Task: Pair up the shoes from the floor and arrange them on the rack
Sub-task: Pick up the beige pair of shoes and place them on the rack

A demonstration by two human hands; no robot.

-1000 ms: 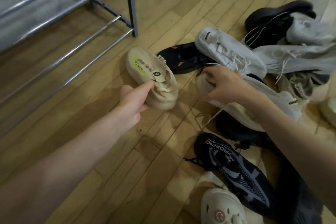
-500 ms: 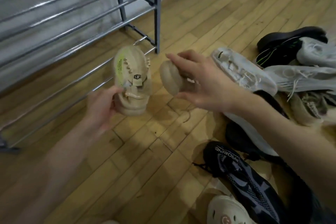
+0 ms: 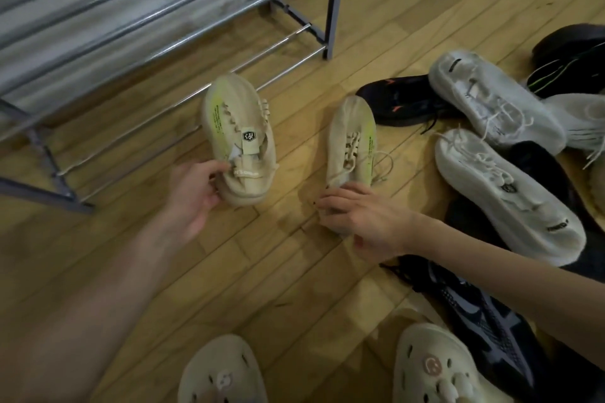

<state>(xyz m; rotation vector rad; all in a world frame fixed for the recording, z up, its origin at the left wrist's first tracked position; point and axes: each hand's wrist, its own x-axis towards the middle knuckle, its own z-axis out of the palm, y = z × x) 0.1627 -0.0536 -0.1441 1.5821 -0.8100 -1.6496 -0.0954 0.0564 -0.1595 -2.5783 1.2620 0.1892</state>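
Lowered floorward, both beige shoes (image 3: 237,137) (image 3: 352,141); tongue badge illegible.

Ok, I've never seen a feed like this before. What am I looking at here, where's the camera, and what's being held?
There is no machine: these are a person's two bare arms, filmed by a wide-angle camera on their head that looks down at a wooden floor. The left hand grips the heel of one beige sneaker. The right hand holds the heel of the matching beige sneaker. Top left is a metal shoe rack; none of its visible rails hold shoes. On the right lies a pile of white sneakers and black shoes. The cream clogs at the bottom edge are probably on the person's feet.
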